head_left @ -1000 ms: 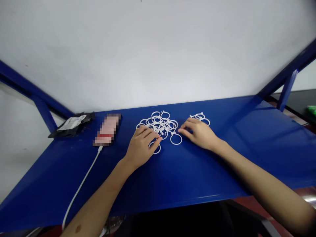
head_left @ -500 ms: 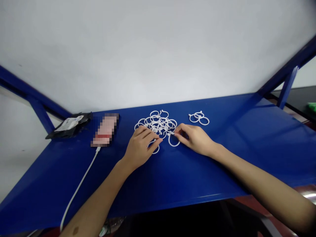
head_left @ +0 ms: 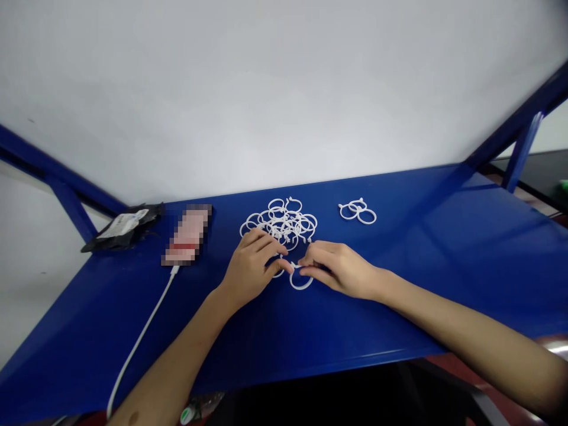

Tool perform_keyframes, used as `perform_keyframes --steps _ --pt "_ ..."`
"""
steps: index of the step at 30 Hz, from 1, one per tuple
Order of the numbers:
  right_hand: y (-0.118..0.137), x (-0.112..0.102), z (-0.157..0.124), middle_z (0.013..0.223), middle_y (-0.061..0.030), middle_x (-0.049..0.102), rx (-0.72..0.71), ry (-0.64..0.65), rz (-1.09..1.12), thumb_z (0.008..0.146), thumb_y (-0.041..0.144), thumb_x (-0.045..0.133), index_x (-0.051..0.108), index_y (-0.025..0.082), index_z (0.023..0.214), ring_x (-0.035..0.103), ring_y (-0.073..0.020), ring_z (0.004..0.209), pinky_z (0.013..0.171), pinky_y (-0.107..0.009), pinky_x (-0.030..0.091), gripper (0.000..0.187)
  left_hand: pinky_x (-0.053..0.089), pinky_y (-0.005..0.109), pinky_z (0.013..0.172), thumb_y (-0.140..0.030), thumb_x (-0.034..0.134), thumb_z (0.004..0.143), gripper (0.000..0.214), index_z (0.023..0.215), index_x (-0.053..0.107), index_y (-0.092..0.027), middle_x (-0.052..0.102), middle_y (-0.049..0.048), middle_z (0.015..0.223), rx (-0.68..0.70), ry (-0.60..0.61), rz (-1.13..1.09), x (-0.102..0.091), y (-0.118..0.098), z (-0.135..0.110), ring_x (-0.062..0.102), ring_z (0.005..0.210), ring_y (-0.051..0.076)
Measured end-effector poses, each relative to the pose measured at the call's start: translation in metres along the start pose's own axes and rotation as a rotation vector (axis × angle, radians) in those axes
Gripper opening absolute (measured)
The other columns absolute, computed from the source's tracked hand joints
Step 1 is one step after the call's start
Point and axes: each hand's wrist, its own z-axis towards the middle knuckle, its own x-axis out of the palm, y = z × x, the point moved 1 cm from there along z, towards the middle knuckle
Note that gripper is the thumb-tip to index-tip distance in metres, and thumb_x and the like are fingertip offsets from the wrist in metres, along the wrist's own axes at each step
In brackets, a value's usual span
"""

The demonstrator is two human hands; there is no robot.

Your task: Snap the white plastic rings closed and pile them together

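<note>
Right hand [head_left: 341, 272] pinches a white ring [head_left: 302, 286] mid-bench, thumb and fingers closed on its top. Left hand [head_left: 251, 269] is half-curled with its thumb at the same ring; can't tell if it grips. Ring pile [head_left: 281, 223] sits behind, near the bench [head_left: 399, 296] back edge. Three rings [head_left: 357, 212] lie to the right, phone [head_left: 186, 241] and pouch [head_left: 122, 228] back-left.

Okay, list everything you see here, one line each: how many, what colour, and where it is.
ring: one, white, between the hands
ring pile: one heap, white, behind the hands
ring group: three, white, right of the pile
phone: one, pinkish and blurred, left of the pile
cable: one, white, from the phone to the front edge
pouch: one, black, far left
table: one, blue, against a white wall
left hand: one, fingertips at the ring
right hand: one, pinching the ring
</note>
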Motion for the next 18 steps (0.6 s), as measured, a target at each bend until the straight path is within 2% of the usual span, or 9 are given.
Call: perform_keyframes --steps 6,13,15,18 --pt "0.008 0.002 0.000 0.085 -0.0048 0.064 -0.060 0.006 -0.020 0.102 0.023 0.048 0.061 0.015 0.094 0.057 -0.0135 0.076 0.070 -0.027 0.049 0.018 0.044 0.036 0.083 -0.027 0.062 0.094 0.014 0.083 0.066 -0.020 0.071 0.0012 0.082 0.018 0.005 -0.034 0.001 -0.004 -0.002 0.053 0.088 0.021" --pt "0.013 0.005 -0.003 0.080 -0.0065 0.064 -0.201 0.010 -0.257 0.104 0.019 0.040 0.063 0.012 0.091 0.051 -0.0152 0.071 0.064 -0.027 0.046 0.027 0.042 0.036 0.083 -0.026 0.056 0.097 0.017 0.083 0.065 -0.021 0.071 0.0006 0.082 0.070 0.002 -0.037 0.000 -0.011 -0.004 0.053 0.089 0.021" --pt "0.009 0.002 -0.001 0.082 -0.0069 0.065 -0.192 -0.010 -0.288 0.104 0.020 0.041 0.065 0.012 0.096 0.053 -0.0153 0.072 0.064 -0.027 0.046 0.027 0.043 0.036 0.082 -0.026 0.058 0.096 0.016 0.082 0.065 -0.021 0.070 0.0006 0.081 0.050 -0.001 -0.013 0.000 -0.010 -0.003 0.053 0.088 0.020" --pt "-0.006 -0.010 0.002 0.089 -0.0071 0.067 -0.099 -0.092 -0.320 0.103 0.027 0.045 0.067 0.015 0.101 0.059 -0.0161 0.080 0.068 -0.027 0.048 0.024 0.045 0.036 0.084 -0.026 0.064 0.093 0.012 0.083 0.065 -0.020 0.070 0.0006 0.080 0.004 -0.029 0.037 0.000 -0.008 0.000 0.054 0.088 0.020"
